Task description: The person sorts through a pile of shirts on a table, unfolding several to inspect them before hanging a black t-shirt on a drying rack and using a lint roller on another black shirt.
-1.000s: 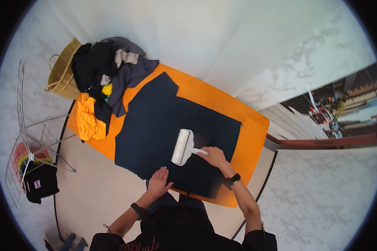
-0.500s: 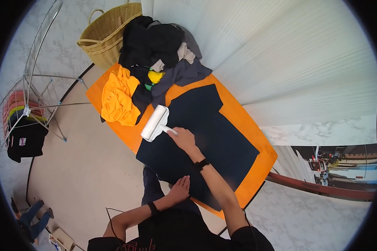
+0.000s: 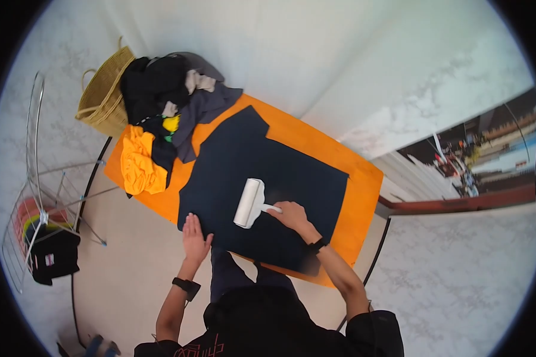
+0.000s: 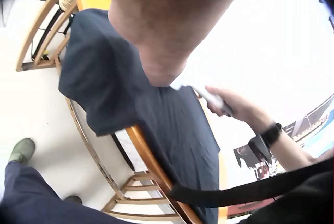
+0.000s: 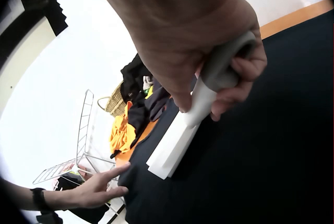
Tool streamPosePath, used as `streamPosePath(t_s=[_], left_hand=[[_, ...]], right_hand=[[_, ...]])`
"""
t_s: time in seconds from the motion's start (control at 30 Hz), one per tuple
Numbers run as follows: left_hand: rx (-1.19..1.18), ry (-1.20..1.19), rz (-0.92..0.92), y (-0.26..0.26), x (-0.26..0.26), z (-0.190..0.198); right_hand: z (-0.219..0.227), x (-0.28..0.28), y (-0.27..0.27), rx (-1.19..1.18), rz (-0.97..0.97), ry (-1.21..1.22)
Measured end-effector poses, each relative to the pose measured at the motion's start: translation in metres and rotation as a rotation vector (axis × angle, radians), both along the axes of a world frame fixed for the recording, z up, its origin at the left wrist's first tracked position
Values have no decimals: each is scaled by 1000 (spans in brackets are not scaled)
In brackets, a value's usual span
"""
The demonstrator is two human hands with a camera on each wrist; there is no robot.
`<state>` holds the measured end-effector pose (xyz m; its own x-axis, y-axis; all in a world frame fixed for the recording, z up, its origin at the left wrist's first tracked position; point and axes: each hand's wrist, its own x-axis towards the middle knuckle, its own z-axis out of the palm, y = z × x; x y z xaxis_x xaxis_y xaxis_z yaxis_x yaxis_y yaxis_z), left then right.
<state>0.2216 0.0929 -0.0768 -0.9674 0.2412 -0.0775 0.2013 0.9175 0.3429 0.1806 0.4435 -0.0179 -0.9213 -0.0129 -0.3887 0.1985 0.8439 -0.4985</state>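
Note:
A dark navy T-shirt [image 3: 298,172] lies spread flat over an orange-topped table [image 3: 363,184]. My right hand [image 3: 293,216] grips the handle of a white lint roller [image 3: 249,203], whose wide cylinder is over the middle of the shirt. In the right wrist view the fingers curl round the roller's grey-and-white handle [image 5: 214,73]. My left hand [image 3: 195,238] rests with straight fingers on the shirt's near left edge, thumb spread to the side. From the left wrist, the shirt's edge [image 4: 99,78] hangs over the table side.
Crumpled clothes, black and grey [image 3: 155,86] and orange [image 3: 142,163], are heaped at the table's far left end. Behind them stands a wicker basket [image 3: 104,89]. A metal drying rack [image 3: 41,217] with hung garments is at the left; a pale curtain [image 3: 268,53] borders the far side.
The lint roller went left to the shirt's far left part, then came back to its middle. My left hand moved left along the near edge. The head view swung and returned.

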Motion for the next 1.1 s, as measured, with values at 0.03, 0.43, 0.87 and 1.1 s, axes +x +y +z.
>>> streamPosePath(t_s=[0.03, 0.43, 0.87, 1.1], left_hand=[[-10, 2, -39, -4, -2, -3], [-261, -182, -5, -2, -10, 3], [-152, 36, -27, 53, -63, 12], [-116, 134, -51, 144, -192, -22]], right_hand=[[1, 17, 20, 11, -15, -12], [-1, 206, 219, 22, -235, -129], [-37, 287, 268, -265, -957, 19], [-103, 178, 248, 2, -1104, 409]])
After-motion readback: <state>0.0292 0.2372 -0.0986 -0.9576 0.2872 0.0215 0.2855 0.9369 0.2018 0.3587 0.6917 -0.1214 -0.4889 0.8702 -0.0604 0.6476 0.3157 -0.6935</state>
